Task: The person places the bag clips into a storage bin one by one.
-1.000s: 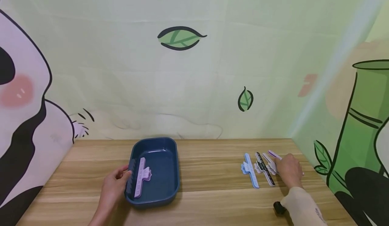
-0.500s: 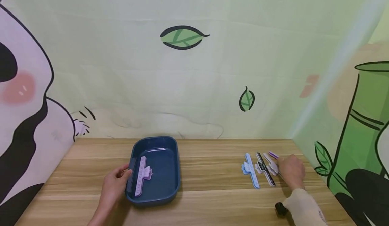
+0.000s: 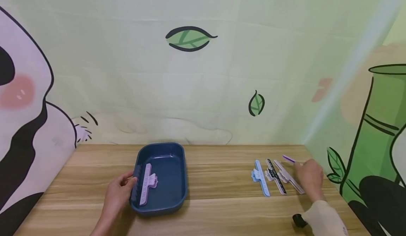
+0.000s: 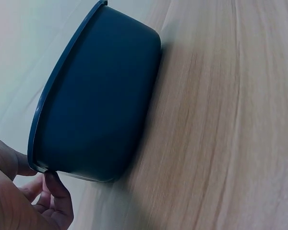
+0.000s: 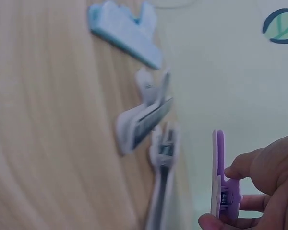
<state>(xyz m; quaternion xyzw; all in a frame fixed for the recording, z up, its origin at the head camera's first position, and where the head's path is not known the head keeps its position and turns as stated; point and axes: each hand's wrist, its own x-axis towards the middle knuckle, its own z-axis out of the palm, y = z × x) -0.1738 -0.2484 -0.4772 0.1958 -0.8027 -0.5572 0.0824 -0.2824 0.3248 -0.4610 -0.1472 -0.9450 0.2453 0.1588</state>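
Purple clip's in right hand near table's edge.

Remotely, I see a navy rectangular plastic tray on the wood-grain table, lilac plastic bar clip inside at nine o'clock; blue plastic bar clip, black-and-white clip, pale clip outside at three.

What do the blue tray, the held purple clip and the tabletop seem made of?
Blue tray: probably plastic, slightly glossy; smooth rounded walls, a highlight inside.
Purple clip: likely smooth plastic, moulded-looking; its ribbed spring looks metal.
Tabletop: wood or wood-look laminate, fairly matte; streaky grain shows.
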